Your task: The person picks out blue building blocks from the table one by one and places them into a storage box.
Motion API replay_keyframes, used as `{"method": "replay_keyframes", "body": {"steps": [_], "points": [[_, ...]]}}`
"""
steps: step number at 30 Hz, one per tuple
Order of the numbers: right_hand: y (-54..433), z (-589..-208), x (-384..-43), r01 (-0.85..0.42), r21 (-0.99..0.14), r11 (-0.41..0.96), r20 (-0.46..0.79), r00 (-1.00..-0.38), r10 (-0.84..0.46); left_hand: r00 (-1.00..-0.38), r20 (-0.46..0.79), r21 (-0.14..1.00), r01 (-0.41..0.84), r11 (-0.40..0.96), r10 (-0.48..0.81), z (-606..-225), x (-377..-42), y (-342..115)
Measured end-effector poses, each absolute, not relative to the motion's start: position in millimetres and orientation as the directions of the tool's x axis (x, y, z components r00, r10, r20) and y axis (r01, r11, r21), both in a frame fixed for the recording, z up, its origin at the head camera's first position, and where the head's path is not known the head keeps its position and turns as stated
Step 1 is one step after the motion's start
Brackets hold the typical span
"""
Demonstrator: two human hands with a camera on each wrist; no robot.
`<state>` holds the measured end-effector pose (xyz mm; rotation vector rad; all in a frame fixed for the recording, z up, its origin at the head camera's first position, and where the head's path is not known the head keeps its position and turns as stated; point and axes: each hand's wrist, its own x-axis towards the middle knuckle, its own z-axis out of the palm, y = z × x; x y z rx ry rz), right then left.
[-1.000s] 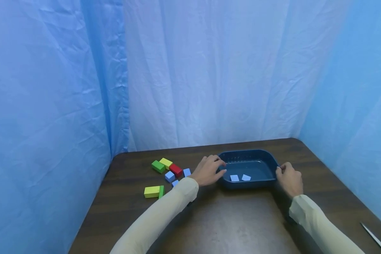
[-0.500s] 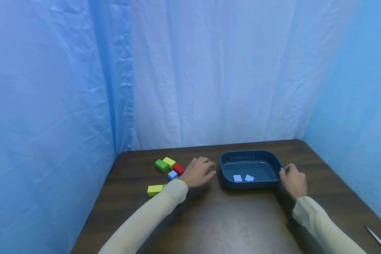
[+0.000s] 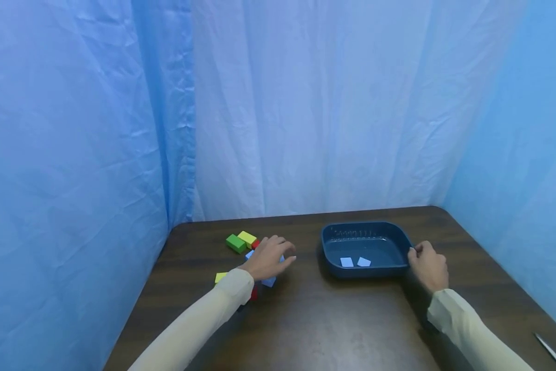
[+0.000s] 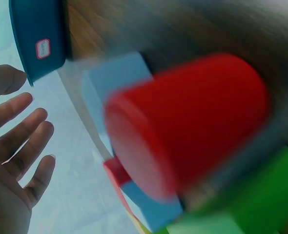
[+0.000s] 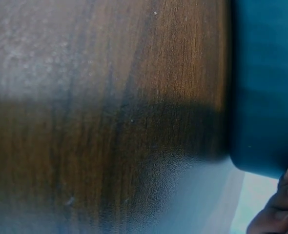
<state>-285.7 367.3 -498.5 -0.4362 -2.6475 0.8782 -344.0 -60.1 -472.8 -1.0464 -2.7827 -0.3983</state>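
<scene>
My left hand [image 3: 268, 259] hovers over a group of wooden blocks, holding nothing, its fingers slightly bent and apart. In the left wrist view a red cylinder block [image 4: 193, 117] looms close, with a blue block [image 4: 117, 73] and a green block [image 4: 271, 195] around it. The hand and sleeve hide part of this group in the head view. At the right, a dark blue tray [image 3: 366, 272] holds two light blue blocks [image 3: 346, 262]. My right hand [image 3: 429, 266] pinches the tray's rim at its right end; its fingers [image 5: 280, 207] show at the corner.
Behind the left hand lie a green block [image 3: 235, 243] and a yellow block [image 3: 247, 238]. Another yellow block [image 3: 220, 276] pokes out beside the sleeve. A thin silvery object [image 3: 552, 351] lies near the right edge of the dark wooden table [image 3: 333, 324]. Blue curtains [image 3: 333, 113] surround it.
My left hand has moved left from the tray's left rim to above the blocks. My right hand keeps its hold on the tray. The view has shifted slightly.
</scene>
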Motion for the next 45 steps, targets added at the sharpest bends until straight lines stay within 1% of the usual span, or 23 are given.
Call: {"method": "replay_keyframes", "body": {"steps": [3,12,17,21,28,35,39,45], "points": [[367,-497,-285,0.185,-0.619,0.764,0.208,-0.899,0.386,-0.752,0.23,0.2,0.658,0.726,0.618,-473,-344,-71],[367,-495,-288,0.204,-0.614,0.762,0.195,-0.897,0.397,-0.797,0.194,0.184,0.603,0.777,0.572,-473,-348,-100],[370,-493,-287,0.215,-0.614,0.759,0.179,-0.899,0.4,-0.821,0.167,0.171,0.57,0.804,0.546,-475,-350,-109],[371,-492,-286,0.233,-0.615,0.753,0.161,-0.898,0.409,-0.84,0.143,0.181,0.542,0.821,0.523,-475,-352,-114],[370,-492,-286,0.256,-0.614,0.746,0.146,-0.893,0.427,-0.857,0.13,0.163,0.514,0.842,0.498,-481,-354,-127],[369,-493,-286,0.259,-0.616,0.744,0.138,-0.894,0.426,-0.898,0.064,0.189,0.439,0.878,0.435,-483,-354,-141],[370,-492,-285,0.257,-0.615,0.745,0.14,-0.895,0.424,-0.904,0.037,0.166,0.427,0.889,0.427,-484,-355,-144],[369,-490,-285,0.257,-0.615,0.745,0.142,-0.894,0.425,-0.902,0.032,0.138,0.431,0.891,0.431,-484,-357,-146]]}}
